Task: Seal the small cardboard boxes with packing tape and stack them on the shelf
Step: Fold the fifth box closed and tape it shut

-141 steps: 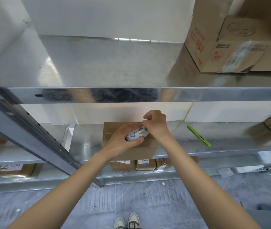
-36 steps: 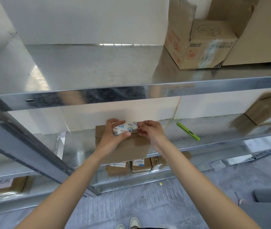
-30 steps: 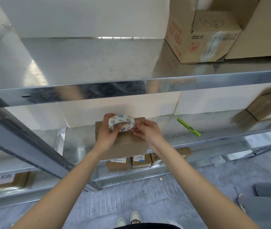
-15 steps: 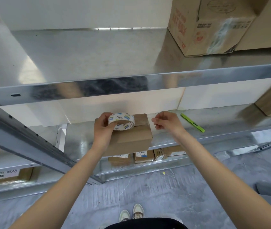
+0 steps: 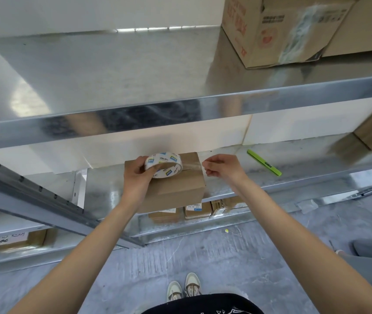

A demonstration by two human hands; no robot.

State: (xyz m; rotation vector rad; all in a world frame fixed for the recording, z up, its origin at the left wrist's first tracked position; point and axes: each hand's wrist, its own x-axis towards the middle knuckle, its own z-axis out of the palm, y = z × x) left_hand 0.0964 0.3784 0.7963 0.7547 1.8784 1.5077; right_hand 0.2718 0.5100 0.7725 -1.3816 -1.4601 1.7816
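- Three tiers of the shiny galvanised steel shelving (image 5: 135, 114) fill my view; I am working on the middle one.
- Up on the top tier sits a big brown printed cardboard carton (image 5: 278, 30), well away from my hands.
- On the middle tier, the small plain brown cardboard box (image 5: 176, 189) rests at the front edge, flaps down, seam not yet taped as far as I can judge.
- My left hand (image 5: 137, 177) grips the white printed roll of clear packing tape (image 5: 164, 165), holding it over the box top.
- My right hand (image 5: 222, 167) pinches the free end of the tape, with a short clear strip stretched between roll and fingers.
- A slim lime-green plastic cutter (image 5: 264, 162) lies to the right on the same tier, apart from the box.
- Risk, as I see it: the strip could fold back on itself or land crooked off the seam, and pulling sideways may drag the light box off the edge.
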